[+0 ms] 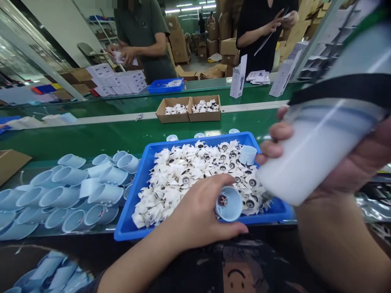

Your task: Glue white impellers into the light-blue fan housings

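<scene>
My left hand (204,203) is wrapped round a light blue plastic cylinder housing (235,209), its open end toward me. A small round part with reddish-copper spots shows inside it. Close to the camera, my right hand (348,162) grips a large whitish cylinder (311,154), blurred, with a black band and some green at its upper end; its exact kind is unclear. Below both hands lies a blue tray (128,211) heaped with white fan impellers (171,171), some showing dark round hubs. Another light blue housing (248,155) sits on the impellers at the tray's right.
Many light blue housings (70,177) are piled at the left, with more in a container (55,272) below. Two cardboard boxes (174,118) of small white parts stand behind the tray. Across the green bench (128,138) are two people, white boxes (122,83) and a small blue tray (159,87).
</scene>
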Available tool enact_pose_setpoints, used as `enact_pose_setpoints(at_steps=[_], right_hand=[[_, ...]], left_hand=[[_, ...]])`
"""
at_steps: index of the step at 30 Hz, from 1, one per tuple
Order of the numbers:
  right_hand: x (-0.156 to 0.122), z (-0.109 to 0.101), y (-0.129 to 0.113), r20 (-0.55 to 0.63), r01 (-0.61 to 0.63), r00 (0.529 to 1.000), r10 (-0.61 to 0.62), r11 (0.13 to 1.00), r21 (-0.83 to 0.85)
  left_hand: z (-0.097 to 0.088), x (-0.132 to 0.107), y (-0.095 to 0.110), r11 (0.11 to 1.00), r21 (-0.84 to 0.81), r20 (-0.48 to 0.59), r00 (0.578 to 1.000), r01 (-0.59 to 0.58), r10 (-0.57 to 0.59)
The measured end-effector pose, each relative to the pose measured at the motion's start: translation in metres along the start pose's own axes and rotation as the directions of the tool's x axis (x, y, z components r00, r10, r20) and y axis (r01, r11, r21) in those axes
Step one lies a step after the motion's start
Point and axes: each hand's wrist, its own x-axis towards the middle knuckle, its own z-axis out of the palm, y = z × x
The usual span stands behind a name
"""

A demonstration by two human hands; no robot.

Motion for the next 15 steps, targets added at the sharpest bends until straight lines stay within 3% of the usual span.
enact_pose_setpoints(at_steps=[3,5,8,10,15], right_hand=[[0.007,0.043,0.015,-0.071,-0.039,0.996,0.044,0.997,0.072],[0.006,0.055,0.022,-0.096,-0.019,0.995,0.020,1.000,0.010],[0.002,0.052,0.026,-0.018,0.022,1.000,-0.023,0.998,-0.054],[0.000,0.047,0.026,0.021,-0.014,1.000,0.016,0.998,-0.062],[-0.003,0.052,0.025,-0.078,-0.022,0.997,0.015,0.995,-0.094]], left_hand=[[0.006,0.009,0.011,0.995,-0.082,0.004,0.999,-0.047,0.047],[0.006,0.009,0.015,0.989,-0.140,-0.012,0.999,-0.043,0.042],[0.005,0.006,0.018,0.980,-0.200,-0.024,1.000,-0.004,0.000],[0.006,0.004,0.018,0.973,-0.231,-0.008,1.000,0.021,-0.023],[0.006,0.003,0.017,0.966,-0.256,0.000,1.000,0.028,-0.029]])
